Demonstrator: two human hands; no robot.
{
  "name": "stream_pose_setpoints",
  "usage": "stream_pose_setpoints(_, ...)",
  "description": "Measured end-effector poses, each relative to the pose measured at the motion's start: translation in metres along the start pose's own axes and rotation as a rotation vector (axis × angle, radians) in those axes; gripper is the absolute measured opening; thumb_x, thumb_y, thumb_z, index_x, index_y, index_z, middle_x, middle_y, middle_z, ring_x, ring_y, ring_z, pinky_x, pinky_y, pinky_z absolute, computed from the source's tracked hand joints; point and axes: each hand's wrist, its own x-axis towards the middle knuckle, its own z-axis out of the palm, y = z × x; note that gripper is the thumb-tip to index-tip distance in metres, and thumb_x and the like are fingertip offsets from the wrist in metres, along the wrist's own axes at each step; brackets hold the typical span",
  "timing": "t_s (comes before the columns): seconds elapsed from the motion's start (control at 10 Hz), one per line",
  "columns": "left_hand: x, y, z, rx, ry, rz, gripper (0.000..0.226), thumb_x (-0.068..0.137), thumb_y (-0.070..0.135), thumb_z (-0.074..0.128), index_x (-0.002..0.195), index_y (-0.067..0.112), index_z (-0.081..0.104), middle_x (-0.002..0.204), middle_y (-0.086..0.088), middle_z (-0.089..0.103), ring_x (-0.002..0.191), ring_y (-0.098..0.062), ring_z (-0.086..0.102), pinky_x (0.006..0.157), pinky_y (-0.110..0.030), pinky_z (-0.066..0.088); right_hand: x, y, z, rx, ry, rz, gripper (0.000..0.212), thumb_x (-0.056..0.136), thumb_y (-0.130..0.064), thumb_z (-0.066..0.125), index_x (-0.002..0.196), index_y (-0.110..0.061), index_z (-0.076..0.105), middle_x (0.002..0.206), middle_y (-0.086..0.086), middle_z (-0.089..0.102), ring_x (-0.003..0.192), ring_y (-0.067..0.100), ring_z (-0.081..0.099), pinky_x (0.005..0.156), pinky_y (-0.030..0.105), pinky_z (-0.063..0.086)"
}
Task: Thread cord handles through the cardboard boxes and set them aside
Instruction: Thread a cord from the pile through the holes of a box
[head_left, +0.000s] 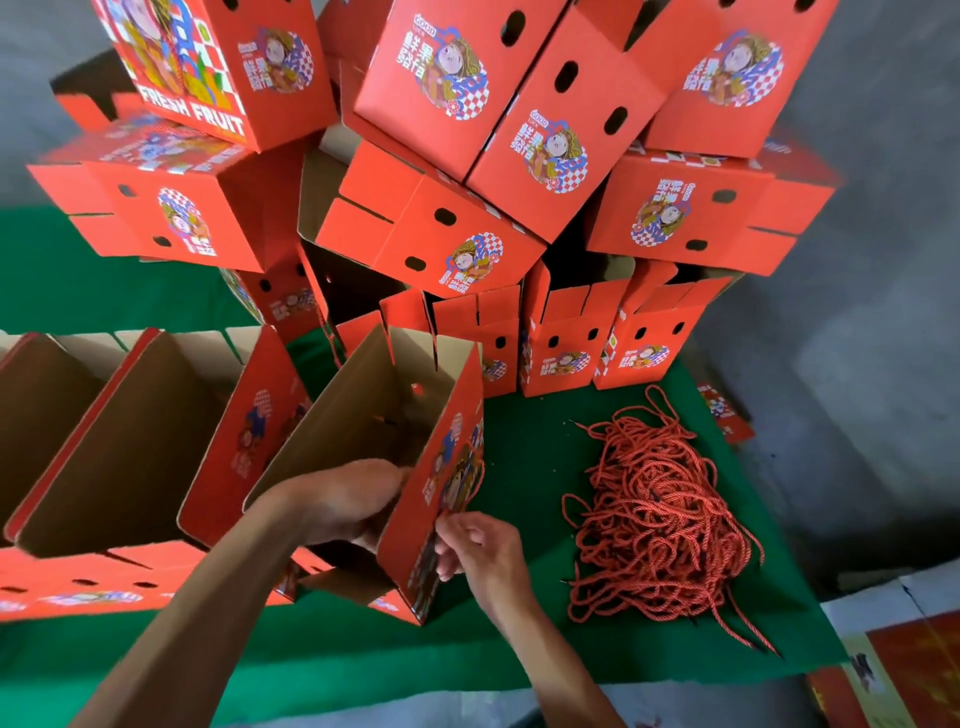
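Open red box (363, 415) sits tilted on the green table cover (519, 467), open top facing the camera, brown cardboard inside showing. Left hand (348, 499) reaches inside the box at its near right wall, fingers curled against the inner face — whether they pinch the cord there is hidden by the wall. Right hand (478, 545) is outside that same wall, thumb and forefinger pinching a red cord (475, 478) that loops along the printed outer face of the box. The cord's ends cannot be followed past the wall.

Right of the box, well apart from it on the green cover, lies a loose pile of red cords (665, 519), tangled, some dark tips sticking out. Left of the box, touching or just beside it, a row of open boxes (130, 426) lies with brown insides up. Behind the box stands a row of upright boxes (561, 338) with top flaps raised, and above those a messy stack of red printed boxes (467, 130), tilted every way, oval holes visible in their sides. Grey wall (857, 260) behind the box stack, on the right.
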Motion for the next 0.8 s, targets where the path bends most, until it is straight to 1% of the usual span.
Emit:
stream_pose_setpoints(0.1,0.009,0.008,0.006,0.338,0.037,0.050,0.020,0.097,0.024,0.068,0.108,0.009,0.075,0.104,-0.010,0.078,0.096,-0.024,0.076,0.088,-0.042,0.062,0.000,-0.003,0.000,-0.054,0.062,-0.010,0.030,0.096,-0.022,0.072,0.083,0.004,0.071,0.072,0.011,0.072,0.056,0.023,0.061,0.056,0.032,0.050)
stream_pose_setpoints(0.2,0.023,0.008,0.015,0.524,0.099,0.068,0.021,0.096,0.024,0.071,0.109,0.008,0.074,0.104,-0.009,0.078,0.089,-0.020,0.076,0.080,-0.032,0.063,-0.002,-0.008,0.001,-0.073,0.084,0.000,0.030,0.099,-0.019,0.068,0.081,0.005,0.071,0.071,0.017,0.072,0.056,0.025,0.060,0.057,0.034,0.050)
stream_pose_setpoints(0.3,0.033,0.004,0.022,0.596,0.159,0.057,0.022,0.095,0.022,0.071,0.107,0.004,0.075,0.100,-0.009,0.078,0.090,-0.023,0.076,0.084,-0.038,0.062,-0.008,-0.014,0.001,-0.098,0.073,-0.010,0.029,0.102,-0.019,0.062,0.083,0.001,0.071,0.077,0.018,0.074,0.057,0.023,0.062,0.056,0.028,0.052)
stream_pose_setpoints(0.4,0.036,0.005,0.027,0.590,0.176,0.028,0.014,0.092,0.015,0.069,0.081,0.008,0.073,0.075,-0.003,0.075,0.068,-0.018,0.074,0.060,-0.028,0.059,-0.016,-0.019,-0.003,-0.378,0.010,-0.085,0.023,0.106,-0.031,0.055,0.101,-0.015,0.071,0.082,-0.004,0.077,0.070,0.004,0.071,0.064,0.017,0.054)
stream_pose_setpoints(0.5,0.039,0.004,0.032,0.460,0.204,-0.015,0.020,0.093,0.007,0.062,0.078,0.004,0.074,0.071,-0.005,0.076,0.062,-0.017,0.075,0.053,-0.028,0.060,-0.025,-0.013,-0.005,-0.641,-0.144,-0.185,0.021,0.102,-0.045,0.056,0.123,-0.040,0.055,0.112,-0.024,0.062,0.105,-0.010,0.061,0.087,0.018,0.052)
stream_pose_setpoints(0.6,0.041,0.005,0.036,0.304,0.230,-0.090,0.013,0.092,-0.002,0.063,0.099,-0.007,0.073,0.093,-0.016,0.078,0.081,-0.030,0.078,0.063,-0.036,0.064,-0.035,0.002,-0.007,-0.626,-0.327,-0.188,0.072,0.089,-0.040,0.069,0.147,-0.049,0.029,0.135,-0.032,0.042,0.123,-0.009,0.051,0.099,0.014,0.043)
stream_pose_setpoints(0.7,0.038,0.008,0.038,0.340,0.349,-0.130,0.019,0.100,0.005,0.056,0.113,-0.007,0.063,0.108,-0.018,0.074,0.097,-0.032,0.075,0.060,-0.030,0.061,-0.037,0.008,-0.005,-0.626,-0.293,-0.211,0.097,0.078,-0.047,0.079,0.153,-0.051,0.018,0.141,-0.038,0.040,0.125,-0.013,0.050,0.093,0.004,0.043)
stream_pose_setpoints(0.8,0.033,0.010,0.035,0.409,0.407,-0.091,0.030,0.103,0.012,0.049,0.126,-0.005,0.058,0.119,-0.021,0.070,0.106,-0.035,0.072,0.085,-0.040,0.062,-0.032,0.006,-0.005,-0.647,-0.104,-0.341,0.066,0.085,-0.054,0.075,0.141,-0.049,0.041,0.132,-0.034,0.051,0.118,-0.014,0.054,0.094,0.004,0.044)
